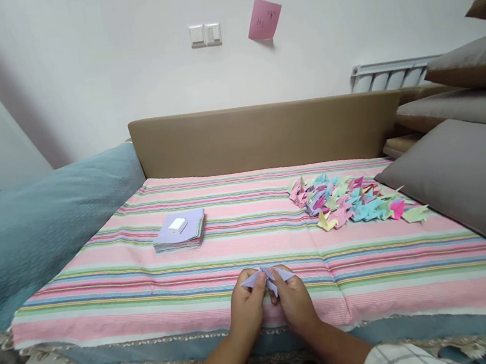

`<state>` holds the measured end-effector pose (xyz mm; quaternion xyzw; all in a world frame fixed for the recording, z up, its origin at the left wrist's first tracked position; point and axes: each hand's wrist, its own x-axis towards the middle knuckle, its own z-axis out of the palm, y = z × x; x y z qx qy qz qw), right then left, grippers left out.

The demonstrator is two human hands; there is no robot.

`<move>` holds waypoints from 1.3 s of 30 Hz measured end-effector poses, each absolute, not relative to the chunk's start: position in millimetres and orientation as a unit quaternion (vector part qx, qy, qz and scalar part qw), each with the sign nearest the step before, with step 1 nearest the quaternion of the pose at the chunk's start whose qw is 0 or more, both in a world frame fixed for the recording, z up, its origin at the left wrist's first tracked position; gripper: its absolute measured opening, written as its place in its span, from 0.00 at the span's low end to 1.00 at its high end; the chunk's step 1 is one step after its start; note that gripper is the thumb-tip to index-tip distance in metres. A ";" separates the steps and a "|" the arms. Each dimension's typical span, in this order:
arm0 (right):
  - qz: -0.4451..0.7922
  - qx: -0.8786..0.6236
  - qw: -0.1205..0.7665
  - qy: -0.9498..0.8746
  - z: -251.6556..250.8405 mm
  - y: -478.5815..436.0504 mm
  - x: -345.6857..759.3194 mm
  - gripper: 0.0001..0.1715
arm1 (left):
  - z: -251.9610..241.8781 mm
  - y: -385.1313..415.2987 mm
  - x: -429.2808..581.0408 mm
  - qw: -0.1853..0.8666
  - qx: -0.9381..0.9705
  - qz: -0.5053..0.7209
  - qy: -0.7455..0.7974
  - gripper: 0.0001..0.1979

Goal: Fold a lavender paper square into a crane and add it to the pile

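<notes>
Between my two hands is a lavender origami crane [271, 287], its pointed wings sticking out to the left and right. My left hand [246, 303] pinches its left side, thumb on top. On the other side, my right hand [297, 298] grips it the same way, with the thumbs almost meeting at the middle. The fingers beneath the paper are partly hidden. Both hands are just over the near edge of the striped cloth [175, 313].
A stack of square coloured paper [196, 237] with a small white block [178, 225] on top lies left of centre. Many folded paper cranes [349, 202] are heaped at the right. Grey cushions [474, 172] line the right side; a brown backrest [263, 136] stands behind.
</notes>
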<state>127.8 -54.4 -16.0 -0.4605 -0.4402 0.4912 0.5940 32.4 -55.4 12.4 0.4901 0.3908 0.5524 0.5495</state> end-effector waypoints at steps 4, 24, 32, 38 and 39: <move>0.478 -0.474 0.591 -0.445 -11.5 -54.9 126.6 0.22 | 10.8 -54.3 33.2 0.546 0.492 0.546 0.402 0.20; 0.608 -0.425 0.607 -0.285 -13.7 -50.4 120.1 0.25 | 7.4 -50.4 34.4 0.680 0.375 0.515 0.364 0.20; 0.657 -0.399 0.609 -0.197 -4.6 -52.0 121.1 0.27 | 6.1 -49.3 35.0 0.733 0.276 0.516 0.347 0.21; 0.681 -0.380 0.607 -0.153 0.7 -53.6 120.1 0.26 | 1.8 -47.3 35.8 0.740 0.230 0.525 0.352 0.18; 0.683 -0.376 0.608 -0.148 1.1 -53.8 120.0 0.26 | 1.3 -47.1 35.8 0.741 0.228 0.525 0.353 0.18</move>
